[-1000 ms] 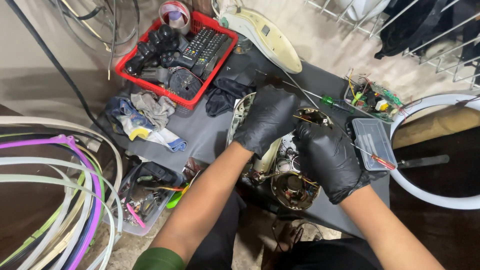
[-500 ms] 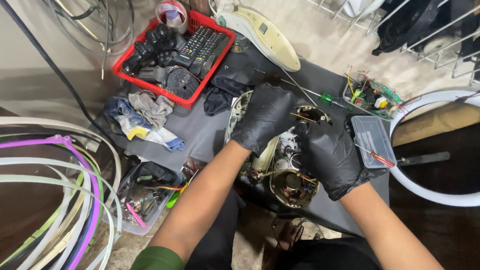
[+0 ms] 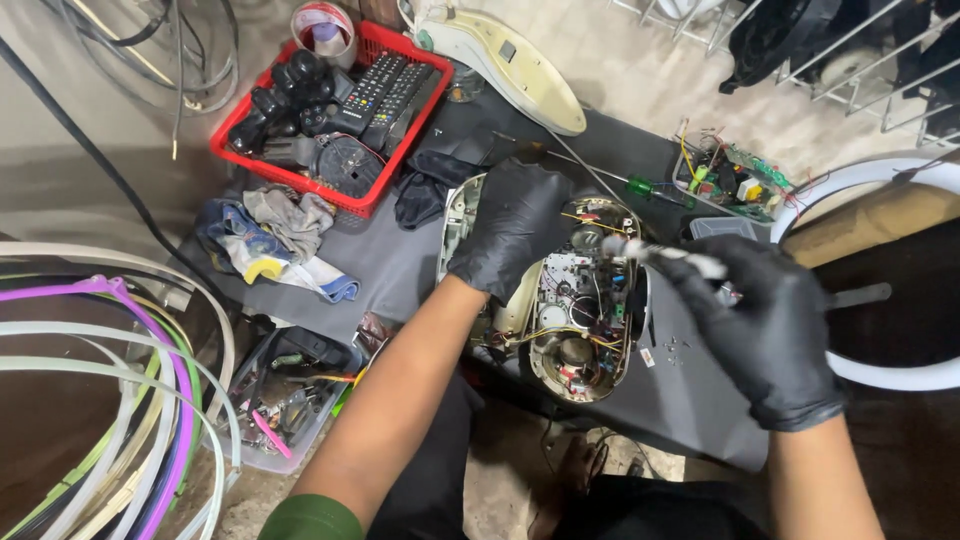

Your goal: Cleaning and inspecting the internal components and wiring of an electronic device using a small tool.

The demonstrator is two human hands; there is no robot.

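The gloved fingers of the right hand [image 3: 765, 320] are closed around the handle of a slim tool [image 3: 665, 255], a screwdriver by the look of it, whose blurred shaft points left over the opened appliance [image 3: 575, 300]. The left hand [image 3: 510, 225], also in a black glove, lies palm-down with its fingers curled over the upper left rim of that appliance — pressing on it rather than lifting anything. The appliance lies on a dark work mat [image 3: 400, 260] with its cover off, showing wires, a small circuit board and round metal parts. Beyond it on the mat lie a green-handled screwdriver [image 3: 600, 178] and a loose circuit board [image 3: 730, 175] — farther back, a red basket [image 3: 325, 105] holds remote controls. To the left lie crumpled rags [image 3: 275, 235] and coloured hoops [image 3: 110, 400].
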